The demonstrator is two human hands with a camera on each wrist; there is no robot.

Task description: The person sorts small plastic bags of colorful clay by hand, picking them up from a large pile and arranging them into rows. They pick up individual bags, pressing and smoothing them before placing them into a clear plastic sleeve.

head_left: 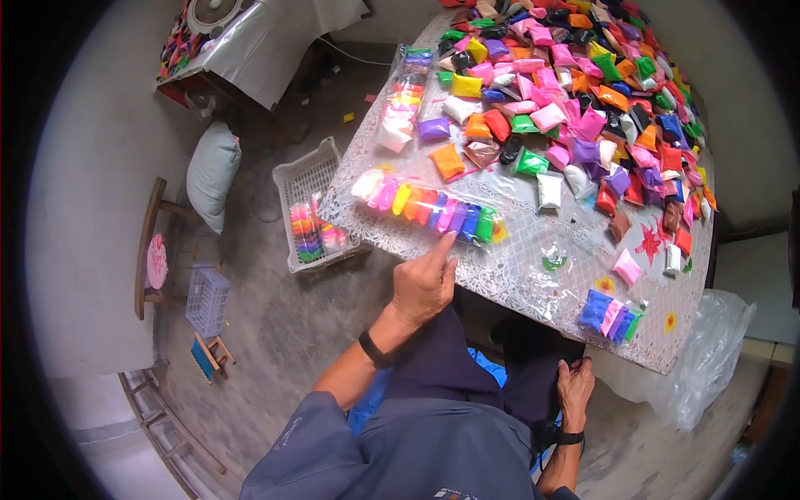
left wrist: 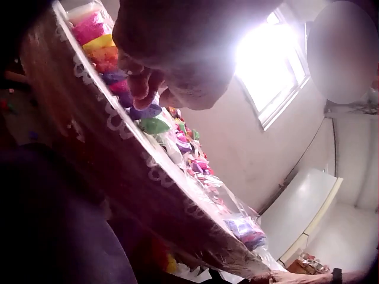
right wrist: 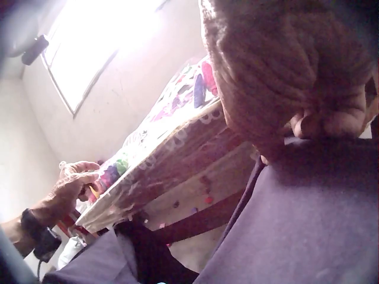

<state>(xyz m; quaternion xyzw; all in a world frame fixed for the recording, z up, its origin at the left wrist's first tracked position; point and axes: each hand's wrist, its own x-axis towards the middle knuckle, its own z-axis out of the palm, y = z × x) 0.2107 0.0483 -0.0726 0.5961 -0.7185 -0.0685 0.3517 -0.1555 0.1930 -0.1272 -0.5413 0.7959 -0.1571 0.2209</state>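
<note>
A clear bag with a row of coloured packets [head_left: 422,208] lies along the table's near left edge. My left hand [head_left: 423,287] reaches to its green and blue end, the index finger extended and touching the bag near a purple packet; the other fingers look bent. In the left wrist view this hand [left wrist: 177,53] hangs over the row beside a green packet [left wrist: 154,125]. My right hand [head_left: 575,387] is below the table's front edge; in the right wrist view the hand [right wrist: 290,77] rests on the dark trousers [right wrist: 302,207], loosely curled, holding nothing visible.
Loose coloured packets [head_left: 590,125] cover the far side of the table [head_left: 517,287]. Another filled bag [head_left: 406,100] lies at the left, a smaller one [head_left: 611,316] near the front right. A crate [head_left: 283,179] stands left on the floor; clear plastic [head_left: 708,358] hangs at the right.
</note>
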